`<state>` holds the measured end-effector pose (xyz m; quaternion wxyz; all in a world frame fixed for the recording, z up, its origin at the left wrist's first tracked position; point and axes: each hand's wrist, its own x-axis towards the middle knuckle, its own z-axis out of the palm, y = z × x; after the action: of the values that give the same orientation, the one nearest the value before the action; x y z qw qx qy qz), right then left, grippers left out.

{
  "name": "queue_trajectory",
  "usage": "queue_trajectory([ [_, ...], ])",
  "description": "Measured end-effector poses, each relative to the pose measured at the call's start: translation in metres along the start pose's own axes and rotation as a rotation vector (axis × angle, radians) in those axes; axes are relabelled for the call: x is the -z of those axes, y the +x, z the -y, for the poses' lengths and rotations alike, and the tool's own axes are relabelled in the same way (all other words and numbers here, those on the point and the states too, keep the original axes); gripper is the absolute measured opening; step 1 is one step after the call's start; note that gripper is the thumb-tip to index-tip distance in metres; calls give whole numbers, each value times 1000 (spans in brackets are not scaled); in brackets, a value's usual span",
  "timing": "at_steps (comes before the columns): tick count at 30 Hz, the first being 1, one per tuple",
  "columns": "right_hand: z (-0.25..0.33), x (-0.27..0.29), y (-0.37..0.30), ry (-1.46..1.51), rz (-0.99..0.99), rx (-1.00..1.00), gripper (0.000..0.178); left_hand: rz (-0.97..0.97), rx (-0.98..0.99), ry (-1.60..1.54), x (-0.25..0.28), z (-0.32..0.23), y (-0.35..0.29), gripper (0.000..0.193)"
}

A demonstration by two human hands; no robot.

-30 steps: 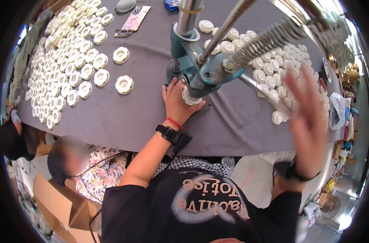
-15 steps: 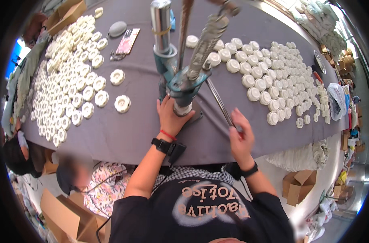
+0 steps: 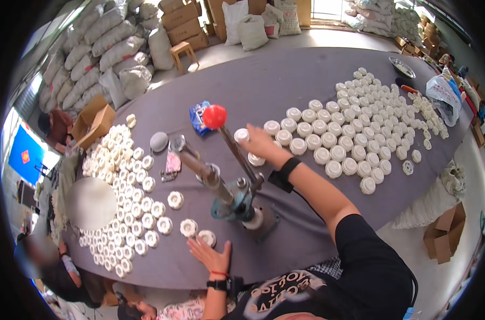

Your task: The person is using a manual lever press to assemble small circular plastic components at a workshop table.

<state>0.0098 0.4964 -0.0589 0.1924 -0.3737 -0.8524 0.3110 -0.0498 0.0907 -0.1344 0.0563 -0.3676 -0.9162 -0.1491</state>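
In the middle of the grey-clothed table stands a green metal hand press (image 3: 232, 205), with a red ball knob (image 3: 215, 116) on its lever. My left hand (image 3: 210, 257) lies near the table's front edge, fingers stretched out, its tips beside a scalloped white round part (image 3: 207, 239). Another such part (image 3: 189, 228) sits just left of it. Beyond the press, my right hand (image 3: 265, 145) reaches to a smooth white round cap (image 3: 241, 135), its fingers closed against the cap's side. A pale piece (image 3: 253, 218) shows under the press head, partly hidden.
Many scalloped white parts (image 3: 130, 213) spread over the left side. Rows of white caps (image 3: 338, 138) cover the right side. A blue packet (image 3: 200, 118), a grey rounded object (image 3: 159, 142) and a plastic bag (image 3: 444, 98) lie on the table. People sit at the left edge.
My left hand has left the press and moved left to a scalloped part. My right hand has let go of the lever and reached out to a cap. The lever now stands raised.
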Motion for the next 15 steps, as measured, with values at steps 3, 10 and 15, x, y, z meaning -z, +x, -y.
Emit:
queue_trajectory([
  [3, 13, -51, 19, -377, 46, -1, 75, -51, -77, -35, 5, -4, 3, 105],
  [10, -9, -69, 43, -565, 22, -263, 70, 2, -59, -2, -3, -3, 6, 92],
  [15, -40, -56, 19, -569, -80, -327, 63, -14, -67, 3, -6, -3, 9, 85],
])
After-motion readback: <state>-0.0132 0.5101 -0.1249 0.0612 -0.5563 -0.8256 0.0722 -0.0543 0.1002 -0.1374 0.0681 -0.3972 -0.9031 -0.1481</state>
